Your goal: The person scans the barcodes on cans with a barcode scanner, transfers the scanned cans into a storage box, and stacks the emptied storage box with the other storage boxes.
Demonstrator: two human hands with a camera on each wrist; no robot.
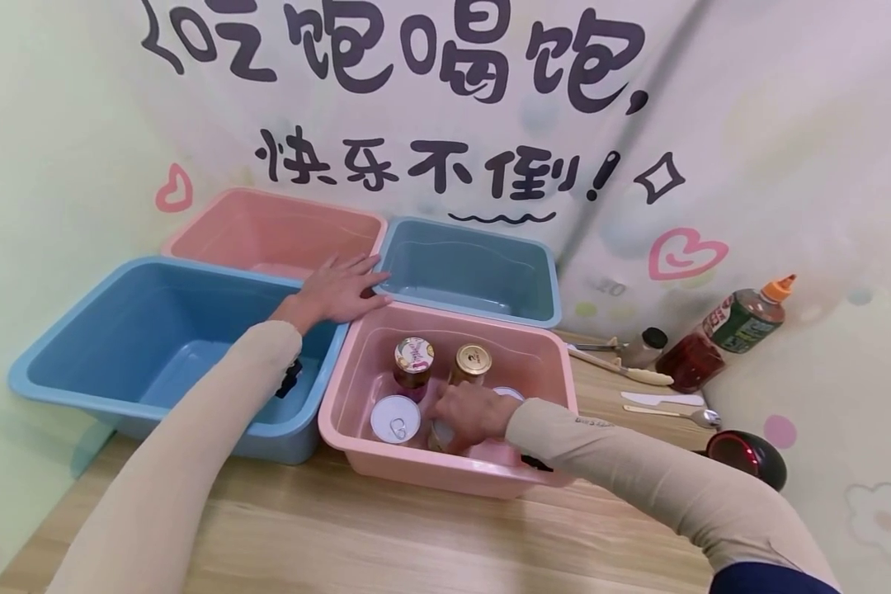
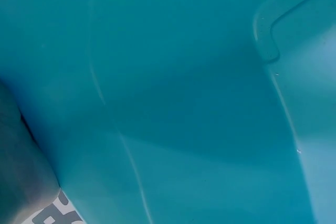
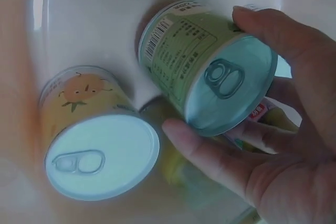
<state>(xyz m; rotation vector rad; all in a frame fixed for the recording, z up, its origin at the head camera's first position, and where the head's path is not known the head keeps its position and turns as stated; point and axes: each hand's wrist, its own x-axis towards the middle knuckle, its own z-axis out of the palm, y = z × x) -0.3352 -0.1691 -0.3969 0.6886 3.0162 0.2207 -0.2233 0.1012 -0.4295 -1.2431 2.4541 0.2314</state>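
Observation:
Inside the near pink bin (image 1: 386, 458), my right hand (image 1: 475, 415) grips a green tin can (image 3: 184, 59) with a pull-tab lid. Thumb and fingers sit around its lid end, and the can leans in the right wrist view. Beside it stands an orange-pictured can (image 3: 100, 135) with a pull tab. A jar with a patterned lid (image 1: 414, 355), a gold-lidded container (image 1: 473, 360) and another pale-lidded can (image 1: 508, 393) are close by, the last partly hidden. My left hand (image 1: 341, 290) rests, fingers spread, on the bin rims where the bins meet.
A large blue bin (image 1: 30, 375) stands left, a pink bin (image 1: 275, 223) and a smaller blue bin (image 1: 475, 264) behind. On the right lie a sauce bottle (image 1: 746, 322), a black-capped jar (image 1: 644, 348), a white knife (image 1: 661, 398), a spoon (image 1: 705, 417) and a black-red round object (image 1: 757, 462).

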